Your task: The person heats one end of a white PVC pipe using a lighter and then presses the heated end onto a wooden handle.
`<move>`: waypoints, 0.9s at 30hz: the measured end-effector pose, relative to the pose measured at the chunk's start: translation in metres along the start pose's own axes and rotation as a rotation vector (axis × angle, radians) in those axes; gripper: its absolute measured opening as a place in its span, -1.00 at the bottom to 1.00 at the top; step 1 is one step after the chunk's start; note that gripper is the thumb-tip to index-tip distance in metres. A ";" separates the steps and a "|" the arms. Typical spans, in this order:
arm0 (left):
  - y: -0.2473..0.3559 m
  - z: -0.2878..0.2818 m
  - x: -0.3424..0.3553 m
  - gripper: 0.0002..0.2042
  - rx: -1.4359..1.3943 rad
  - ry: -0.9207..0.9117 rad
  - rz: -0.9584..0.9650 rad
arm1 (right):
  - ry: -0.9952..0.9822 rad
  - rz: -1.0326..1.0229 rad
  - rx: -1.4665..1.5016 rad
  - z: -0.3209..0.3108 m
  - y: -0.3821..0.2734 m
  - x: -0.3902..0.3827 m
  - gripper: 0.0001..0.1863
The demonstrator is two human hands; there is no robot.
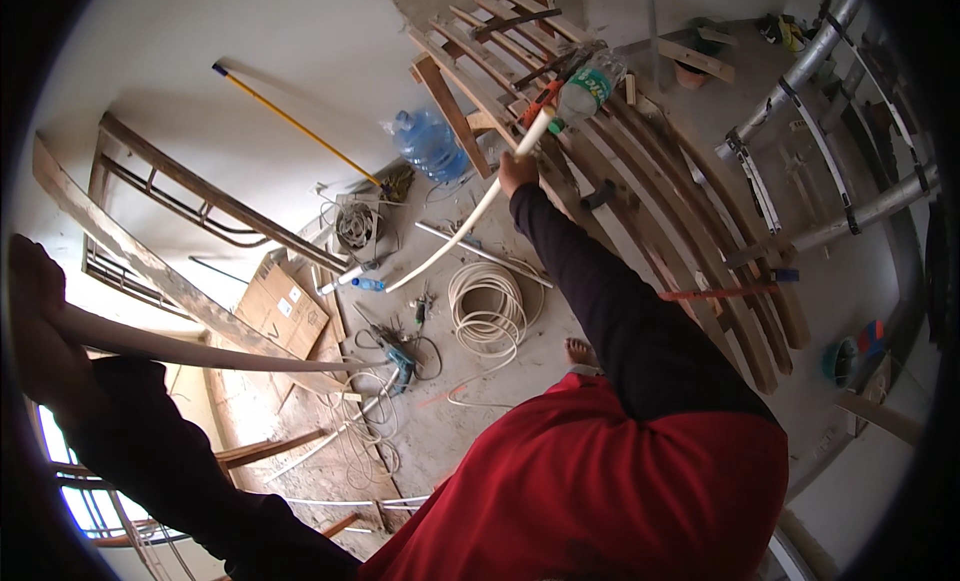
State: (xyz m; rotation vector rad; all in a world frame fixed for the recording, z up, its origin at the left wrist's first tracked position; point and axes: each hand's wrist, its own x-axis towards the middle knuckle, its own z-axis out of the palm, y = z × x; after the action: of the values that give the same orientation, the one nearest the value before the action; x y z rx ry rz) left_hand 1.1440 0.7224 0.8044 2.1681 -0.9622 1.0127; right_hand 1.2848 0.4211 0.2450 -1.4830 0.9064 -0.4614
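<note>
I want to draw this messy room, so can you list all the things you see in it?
white pipe: one, white, held in the right hand
second white pipe: one, white, in the left hand
cable coil: one, white, on the floor
water jug: one, blue, by the wall
drill: one, green, on the floor
plastic bottle: one, clear with green label, on the wooden frame
stick: one, yellow, leaning on the wall
ladder: one, silver, right side
left hand: dark sleeve
right hand: dark sleeve
</note>
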 end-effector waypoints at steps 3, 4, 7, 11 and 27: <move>0.013 0.031 0.006 -0.62 -0.124 -0.050 0.010 | -0.025 0.159 0.173 -0.001 0.026 0.021 -0.30; 0.026 0.050 0.007 -0.62 -0.184 -0.022 0.016 | -0.019 0.250 0.297 -0.006 0.033 0.029 -0.27; 0.031 0.094 -0.010 -0.57 -0.419 0.262 -0.184 | -0.152 0.265 0.215 -0.013 0.012 -0.022 -0.31; 0.046 0.114 0.003 -0.59 -0.621 0.073 -0.180 | -0.123 0.170 0.252 -0.032 0.024 -0.019 -0.34; 0.020 0.064 0.012 -0.63 -0.793 -0.415 -0.146 | -0.395 -0.739 -1.244 -0.194 -0.016 -0.060 -0.71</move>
State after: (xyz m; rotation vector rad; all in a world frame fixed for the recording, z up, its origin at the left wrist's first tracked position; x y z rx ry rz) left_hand 1.1604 0.6601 0.7818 1.7319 -1.1186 0.0489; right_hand 1.1067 0.3401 0.3025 -2.9454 0.2190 -0.0501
